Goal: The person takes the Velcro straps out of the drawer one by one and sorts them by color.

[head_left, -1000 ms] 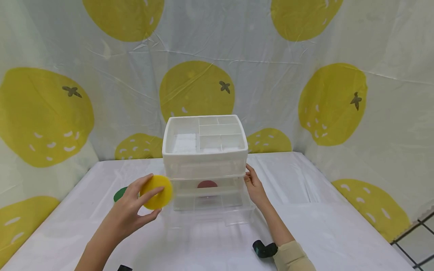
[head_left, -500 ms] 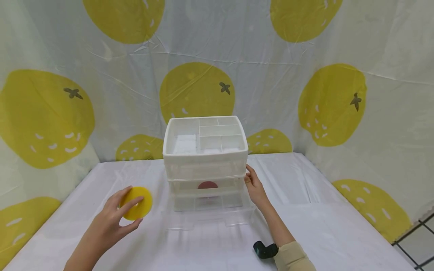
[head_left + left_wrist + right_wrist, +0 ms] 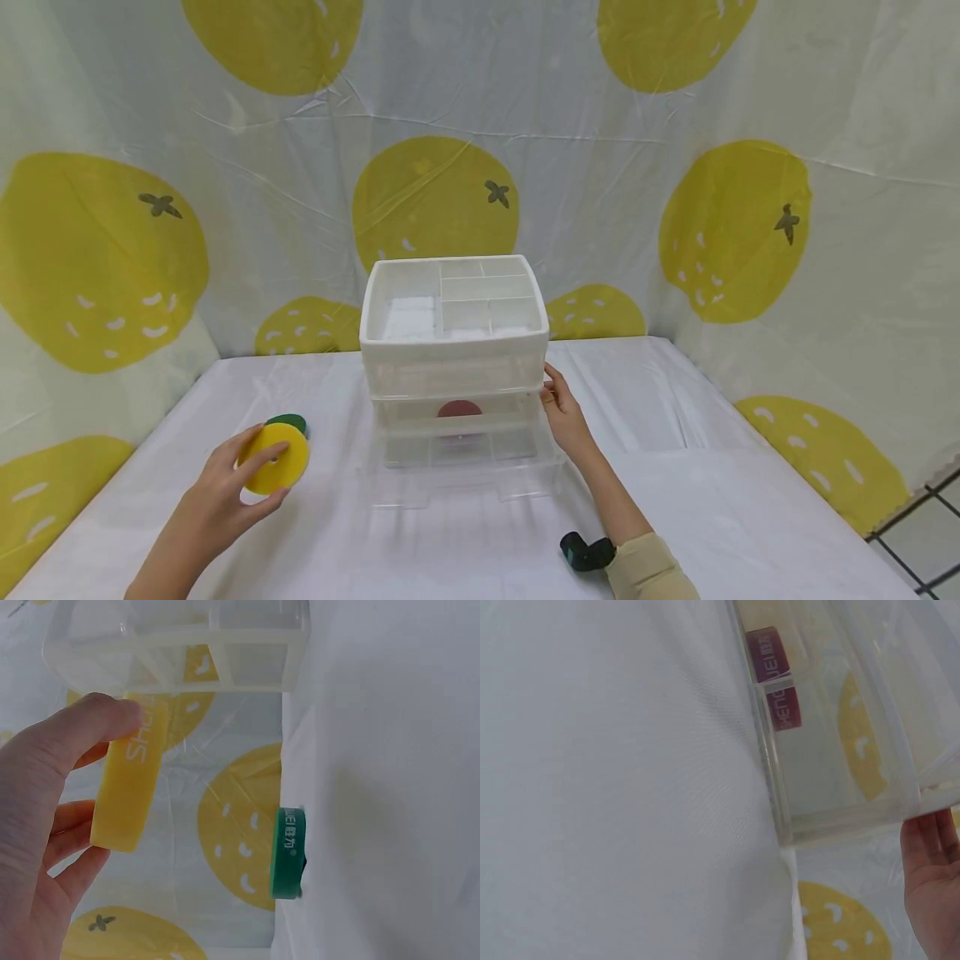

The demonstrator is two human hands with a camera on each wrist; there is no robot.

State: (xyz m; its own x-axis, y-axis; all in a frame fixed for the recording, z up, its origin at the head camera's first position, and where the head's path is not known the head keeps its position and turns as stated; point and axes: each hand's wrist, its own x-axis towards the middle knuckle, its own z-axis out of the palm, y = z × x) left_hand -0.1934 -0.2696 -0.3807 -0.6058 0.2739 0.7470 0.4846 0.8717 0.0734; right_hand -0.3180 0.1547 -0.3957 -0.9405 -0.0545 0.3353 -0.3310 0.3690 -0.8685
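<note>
My left hand holds a yellow roll of tape between thumb and fingers, raised at the left side. White lettering shows along its outer edge in the left wrist view. Just beyond it a green roll of tape rests on the white-covered table, partly hidden by the yellow one. My right hand rests its extended fingers against the right side of the storage box, some fingertips hidden behind it. Inside the clear lower part of the box shows a dark red roll with lettering.
The box's white top tray has several compartments, and its clear lower part juts toward me. A black band-like piece is by my right wrist. A lemon-patterned curtain encloses the table's back and sides.
My left hand has carried the yellow roll left and toward me, away from the box. The green roll, covered half a second ago, shows again behind it. My right hand stays at the box.
</note>
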